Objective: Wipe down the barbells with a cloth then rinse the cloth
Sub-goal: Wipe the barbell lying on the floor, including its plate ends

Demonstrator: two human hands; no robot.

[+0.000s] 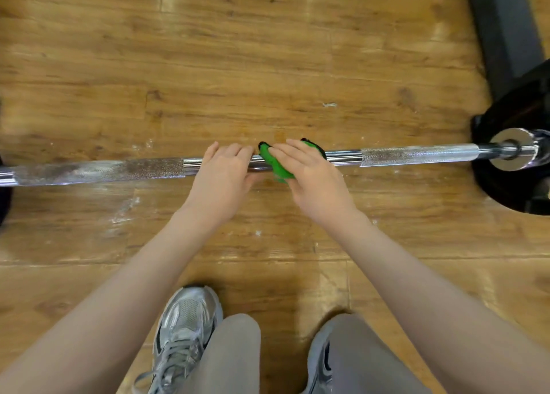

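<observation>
At mid-shaft of the barbell (pixel 416 155), a green cloth (pixel 276 164) is wrapped and gripped by the right hand (pixel 312 176); the left hand (pixel 223 179) is curled over the bar beside it. Wiping judged under way; rinsing not yet done.

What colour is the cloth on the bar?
Bright green with a black edge; the cloth shows in the head view, under the right hand.

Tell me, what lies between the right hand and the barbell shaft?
In the head view, the green cloth lies between the right hand and the barbell shaft, wrapped over its smooth middle part.
</observation>
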